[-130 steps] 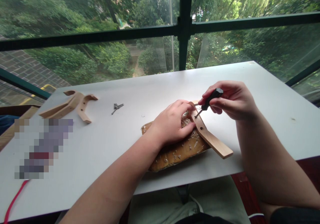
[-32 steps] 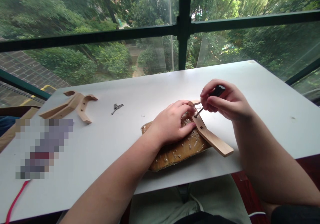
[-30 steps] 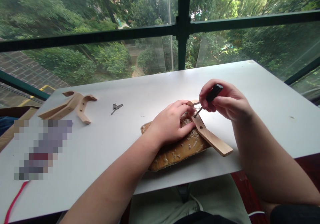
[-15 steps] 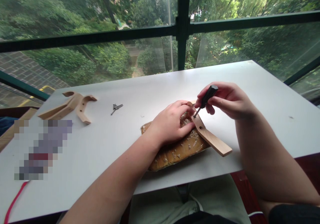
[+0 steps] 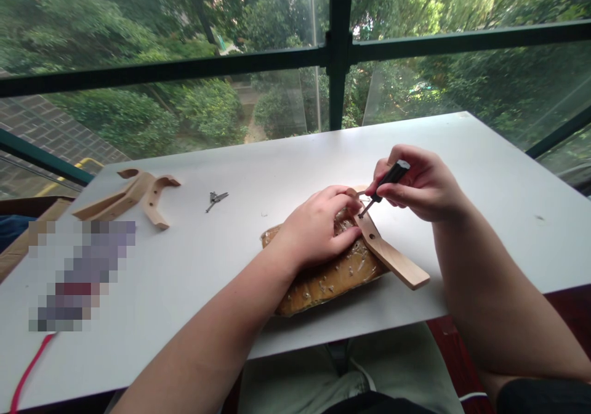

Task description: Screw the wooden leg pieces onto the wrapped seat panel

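My right hand (image 5: 418, 183) is closed round the black handle of a screwdriver (image 5: 391, 178). The screwdriver leans, its tip at a screw in a hole of a bent, pale wooden leg (image 5: 399, 261). A second hole in the leg shows bare, nearer to me. Under the leg lies a brown wooden board (image 5: 314, 288) with a shiny, crinkled film and several small marks on it. My left hand (image 5: 318, 220) rests on the board, its fingers and thumb gripping the leg's upper part. The leg's far end is partly hidden behind my fingers.
Several loose screws (image 5: 216, 200) lie in a small heap on the white table (image 5: 240, 334). More curved wooden pieces (image 5: 150, 199) lie at the far left. A blurred-out object (image 5: 87, 272) with a red cord (image 5: 30, 368) is in front of them. Windows border the table's far edge.
My right hand has turned a little and the screwdriver's handle has tipped further right. Its tip stays at the same screw. My left hand has kept its place.
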Demonstrator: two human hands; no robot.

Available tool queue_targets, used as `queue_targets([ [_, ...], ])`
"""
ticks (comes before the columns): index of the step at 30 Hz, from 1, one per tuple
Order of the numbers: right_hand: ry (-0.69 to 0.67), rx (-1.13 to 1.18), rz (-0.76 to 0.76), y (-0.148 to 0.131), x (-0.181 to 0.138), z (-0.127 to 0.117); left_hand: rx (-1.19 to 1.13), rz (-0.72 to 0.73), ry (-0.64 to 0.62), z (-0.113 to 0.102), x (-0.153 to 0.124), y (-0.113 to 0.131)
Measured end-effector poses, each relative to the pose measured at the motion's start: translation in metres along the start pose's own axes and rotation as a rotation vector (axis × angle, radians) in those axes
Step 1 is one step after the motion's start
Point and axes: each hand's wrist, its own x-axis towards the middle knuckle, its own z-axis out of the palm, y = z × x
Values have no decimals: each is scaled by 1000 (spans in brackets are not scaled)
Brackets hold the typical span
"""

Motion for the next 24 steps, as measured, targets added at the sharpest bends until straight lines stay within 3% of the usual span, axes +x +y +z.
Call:
queue_targets([
  [9, 39, 54, -29, 7, 2, 3, -1, 1, 2, -1, 0, 0],
  [17, -65, 225, 37, 11, 0, -8, 0, 5, 7, 0, -1, 0],
  [24, -45, 130, 58, 12, 0, -7, -22, -5, -2, -1, -1, 1],
])
